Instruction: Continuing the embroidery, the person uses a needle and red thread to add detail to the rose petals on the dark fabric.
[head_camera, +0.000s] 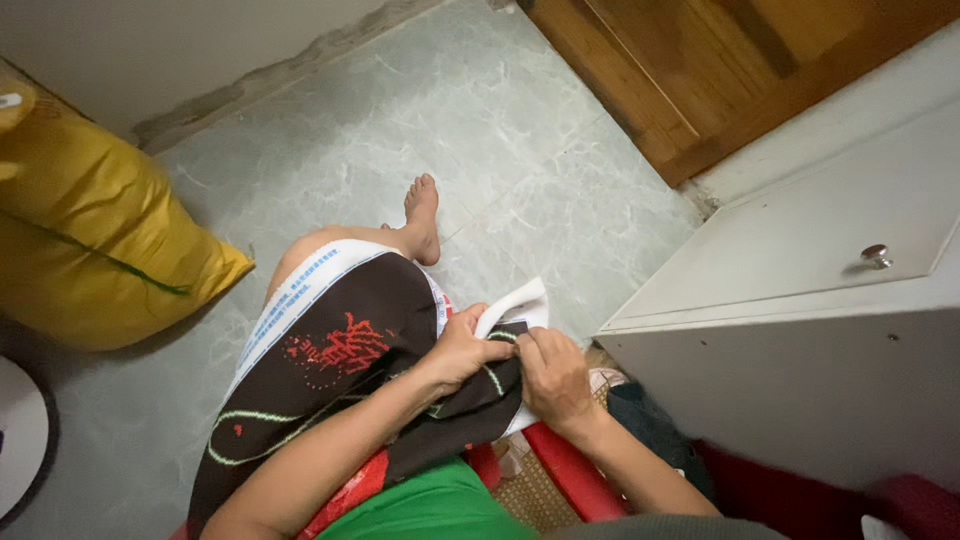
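Dark brown cross-stitch cloth with red and green embroidery and a white printed border (340, 360) lies draped over the person's knee in the lower middle of the frame. The left hand (462, 350) pinches its folded edge with closed fingers; the right hand (553, 378) grips the same edge just beside. Yellow sack (90, 235) sits at upper left.

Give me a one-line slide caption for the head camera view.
Both hands, left hand and right hand, grip dark embroidered cloth draped over a knee.

Bare forearms, no sleeves showing — a bare foot (422, 215) below, and a green garment (435, 505) at the waist.
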